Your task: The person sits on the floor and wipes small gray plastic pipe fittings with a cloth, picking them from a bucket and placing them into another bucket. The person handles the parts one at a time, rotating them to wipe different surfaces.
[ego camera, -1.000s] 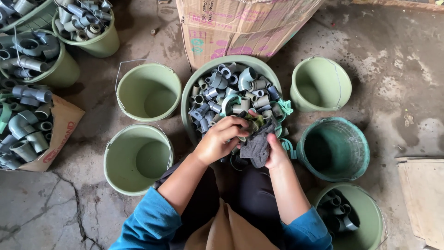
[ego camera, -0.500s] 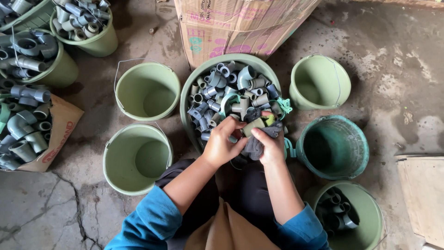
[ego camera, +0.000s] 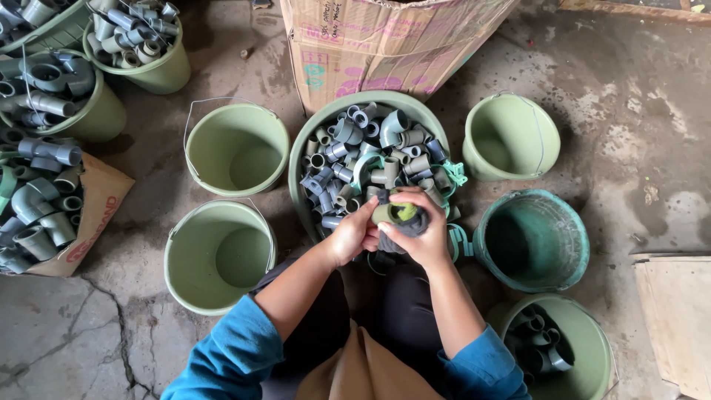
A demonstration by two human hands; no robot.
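Note:
My left hand (ego camera: 354, 234) and my right hand (ego camera: 417, 228) meet over the near rim of a big green basin (ego camera: 311, 133) full of grey pipe fittings (ego camera: 355, 152). Both hands close around one greenish-grey pipe fitting (ego camera: 392, 213). A dark grey cloth (ego camera: 421, 221) sits under my right fingers and wraps part of that fitting. My blue sleeves and dark lap show below the basin.
Green buckets stand around the basin: two on the left (ego camera: 235, 148) (ego camera: 216, 255), one at right (ego camera: 509, 137), a teal one (ego camera: 532, 241), one with dark fittings (ego camera: 552, 348). Buckets of fittings (ego camera: 141, 44) and a carton (ego camera: 52, 215) are far left. A cardboard box (ego camera: 385, 41) stands behind.
My hands have come closer together and moved slightly toward the basin's near rim, turning the fitting in the cloth. Buckets and basin have not moved.

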